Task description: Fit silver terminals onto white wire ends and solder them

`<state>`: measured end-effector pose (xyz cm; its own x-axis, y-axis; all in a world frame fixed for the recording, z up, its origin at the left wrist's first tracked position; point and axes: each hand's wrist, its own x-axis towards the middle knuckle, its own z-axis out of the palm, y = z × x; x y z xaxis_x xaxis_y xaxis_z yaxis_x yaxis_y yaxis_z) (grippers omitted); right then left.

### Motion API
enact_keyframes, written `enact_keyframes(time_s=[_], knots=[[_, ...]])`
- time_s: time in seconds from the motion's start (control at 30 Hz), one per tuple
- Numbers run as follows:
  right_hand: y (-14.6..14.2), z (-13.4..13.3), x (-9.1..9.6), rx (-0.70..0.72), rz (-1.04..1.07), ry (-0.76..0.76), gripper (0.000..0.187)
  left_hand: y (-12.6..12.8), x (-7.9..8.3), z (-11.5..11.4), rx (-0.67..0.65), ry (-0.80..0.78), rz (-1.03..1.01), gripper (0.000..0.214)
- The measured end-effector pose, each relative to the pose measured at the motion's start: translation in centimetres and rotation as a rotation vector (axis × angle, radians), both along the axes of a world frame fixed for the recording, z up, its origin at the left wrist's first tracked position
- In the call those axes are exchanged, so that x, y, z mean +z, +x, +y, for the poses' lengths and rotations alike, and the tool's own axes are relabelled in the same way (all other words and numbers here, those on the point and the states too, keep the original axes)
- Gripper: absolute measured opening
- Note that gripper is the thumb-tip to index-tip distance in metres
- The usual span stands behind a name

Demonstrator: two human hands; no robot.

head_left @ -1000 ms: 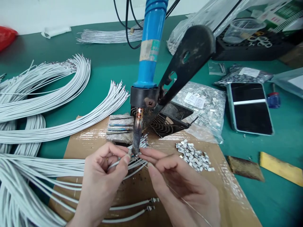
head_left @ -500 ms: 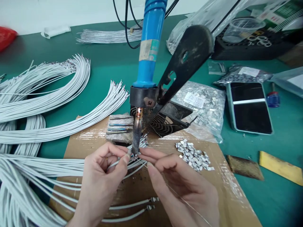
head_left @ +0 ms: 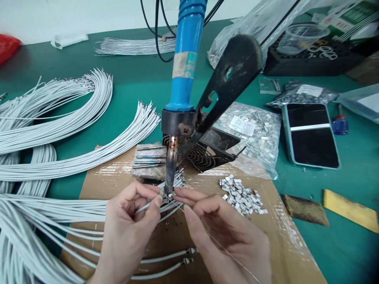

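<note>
My left hand [head_left: 133, 221] pinches a white cable close to its end, just left of the soldering iron's tip. The blue-handled soldering iron [head_left: 184, 79] points down, clamped in a black stand [head_left: 229, 81]. Its tip touches or nearly touches a small metal piece [head_left: 170, 194] at the cable end. My right hand [head_left: 225, 232] is closed on a thin solder wire [head_left: 233, 258], which trails down past the palm. The right fingertips sit beside the iron's tip at the small piece. Two cables with metal connectors [head_left: 187, 260] lie on the cardboard [head_left: 166, 240] below.
Bundles of white cables [head_left: 74, 161] fill the left side. Right of the iron lie a pile of small metal connectors [head_left: 242, 195], a bag of connectors [head_left: 254, 134] and a phone [head_left: 312, 134]. A brown sponge [head_left: 306, 210] and a yellow sponge [head_left: 351, 210] rest at right.
Both hands stay at the iron's tip with almost the same grip. The whole view has shifted very slightly; nothing has been let go or taken up.
</note>
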<state>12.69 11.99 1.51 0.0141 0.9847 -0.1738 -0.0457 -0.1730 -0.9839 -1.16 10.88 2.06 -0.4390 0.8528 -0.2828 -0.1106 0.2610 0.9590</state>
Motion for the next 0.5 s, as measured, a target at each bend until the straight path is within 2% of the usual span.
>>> enact_keyframes(time_s=[0.17,0.43,0.5], knots=[[-0.01,0.02,0.07,0.0,-0.008,0.007,0.02,-0.61,-0.54,-0.55,-0.099,-0.013,0.024,0.012],[-0.1,0.11,0.21,-0.005,-0.006,0.016,0.02,-0.26,-0.35,-0.46,-0.029,-0.004,0.061,0.016],[-0.12,0.11,0.16,-0.011,-0.004,0.015,0.02,-0.44,-0.39,-0.45,-0.056,0.004,0.079,0.015]])
